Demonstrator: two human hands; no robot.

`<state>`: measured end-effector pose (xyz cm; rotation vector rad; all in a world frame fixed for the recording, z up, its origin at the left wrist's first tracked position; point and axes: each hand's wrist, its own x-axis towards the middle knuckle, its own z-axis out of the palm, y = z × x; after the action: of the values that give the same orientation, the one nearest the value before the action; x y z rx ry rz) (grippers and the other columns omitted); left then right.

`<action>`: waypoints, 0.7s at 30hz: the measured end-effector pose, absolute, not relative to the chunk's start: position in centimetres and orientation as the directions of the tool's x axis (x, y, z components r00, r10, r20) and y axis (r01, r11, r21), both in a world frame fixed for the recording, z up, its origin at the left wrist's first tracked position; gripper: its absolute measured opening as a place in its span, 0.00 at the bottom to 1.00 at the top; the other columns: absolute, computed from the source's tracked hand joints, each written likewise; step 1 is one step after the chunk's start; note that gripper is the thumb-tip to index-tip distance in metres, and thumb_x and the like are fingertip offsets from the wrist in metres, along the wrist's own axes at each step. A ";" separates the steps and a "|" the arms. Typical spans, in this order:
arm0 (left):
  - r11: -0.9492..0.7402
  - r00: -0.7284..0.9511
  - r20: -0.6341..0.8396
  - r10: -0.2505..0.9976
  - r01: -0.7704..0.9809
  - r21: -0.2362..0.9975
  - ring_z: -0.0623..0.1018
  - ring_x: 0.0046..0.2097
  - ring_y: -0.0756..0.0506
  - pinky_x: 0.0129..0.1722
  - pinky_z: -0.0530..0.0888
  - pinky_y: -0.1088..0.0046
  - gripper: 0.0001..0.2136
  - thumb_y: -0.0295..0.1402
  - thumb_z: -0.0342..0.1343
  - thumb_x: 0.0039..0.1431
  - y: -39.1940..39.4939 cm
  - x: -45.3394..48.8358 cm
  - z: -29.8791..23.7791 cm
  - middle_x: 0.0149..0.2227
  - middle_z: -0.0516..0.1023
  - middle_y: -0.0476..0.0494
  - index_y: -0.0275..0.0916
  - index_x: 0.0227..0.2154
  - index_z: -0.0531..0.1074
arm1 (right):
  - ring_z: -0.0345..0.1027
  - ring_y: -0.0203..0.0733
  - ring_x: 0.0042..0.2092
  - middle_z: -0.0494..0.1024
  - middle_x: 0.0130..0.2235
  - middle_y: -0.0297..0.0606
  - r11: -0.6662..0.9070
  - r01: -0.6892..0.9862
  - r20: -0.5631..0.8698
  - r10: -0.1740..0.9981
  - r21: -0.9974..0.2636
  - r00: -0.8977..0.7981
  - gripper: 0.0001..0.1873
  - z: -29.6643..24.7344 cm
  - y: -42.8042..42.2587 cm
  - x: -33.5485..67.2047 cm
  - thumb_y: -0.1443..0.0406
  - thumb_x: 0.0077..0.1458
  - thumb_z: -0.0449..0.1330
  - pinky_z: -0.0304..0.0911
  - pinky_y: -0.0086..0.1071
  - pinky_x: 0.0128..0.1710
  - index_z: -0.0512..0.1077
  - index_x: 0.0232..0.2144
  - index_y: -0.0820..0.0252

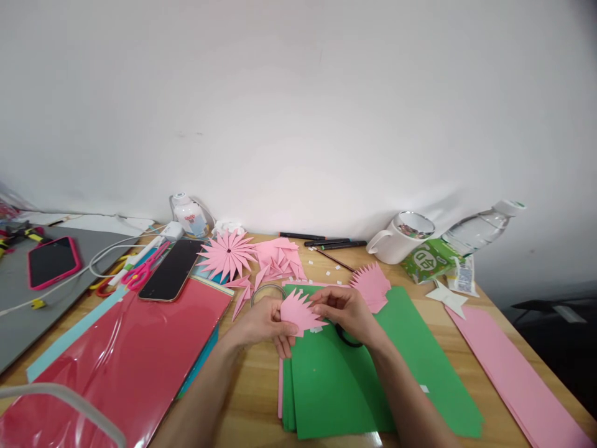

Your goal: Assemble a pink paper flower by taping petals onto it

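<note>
My left hand [276, 325] pinches a pink folded paper fan with pointed tips [299, 313] by its lower left side. At the fan's right edge, the fingers of my right hand [342, 311] are pressed together on a tip. Below both hands lies a stack of green paper [342, 386]. Black-handled scissors [347, 337] rest on it, partly hidden under my right hand. Another pink pointed fan [372, 286] lies just beyond my right hand. Behind my left hand is a roll of clear tape [267, 292], partly covered.
A pink paper pinwheel flower [228, 256] and loose pink pieces [280, 258] lie at the back, near several pens [336, 242]. A white mug [402, 239], green packet [426, 260] and clear bottle [482, 229] stand right. Left are a phone [171, 270] and red folder [125, 361].
</note>
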<state>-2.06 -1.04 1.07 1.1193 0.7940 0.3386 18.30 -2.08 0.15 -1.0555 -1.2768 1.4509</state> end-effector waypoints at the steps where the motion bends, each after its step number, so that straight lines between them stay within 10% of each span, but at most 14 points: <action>1: 0.414 0.682 -0.391 0.618 0.140 0.899 0.76 0.19 0.47 0.16 0.69 0.77 0.12 0.40 0.64 0.44 -1.1 -2.1 1.1 0.20 0.78 0.43 0.35 0.21 0.73 | 0.69 0.34 0.26 0.78 0.26 0.35 -0.055 -0.092 -0.034 0.976 -0.994 -0.215 0.12 0.2 -2.1 18.3 0.59 0.40 0.69 0.69 0.30 0.28 0.77 0.28 0.61; 21: 0.364 0.574 -0.334 0.747 0.068 0.929 0.75 0.17 0.44 0.17 0.70 0.71 0.13 0.41 0.65 0.42 -1.6 -1.1 1.3 0.18 0.76 0.44 0.38 0.21 0.70 | 0.69 0.34 0.28 0.77 0.27 0.34 -0.024 -0.054 -0.016 0.989 -0.998 -0.144 0.14 0.2 -2.0 18.1 0.58 0.43 0.67 0.67 0.27 0.27 0.76 0.32 0.60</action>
<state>-1.12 -1.63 1.27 1.1321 0.8767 0.5182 18.09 -2.02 0.24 -1.1116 -1.2625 1.3554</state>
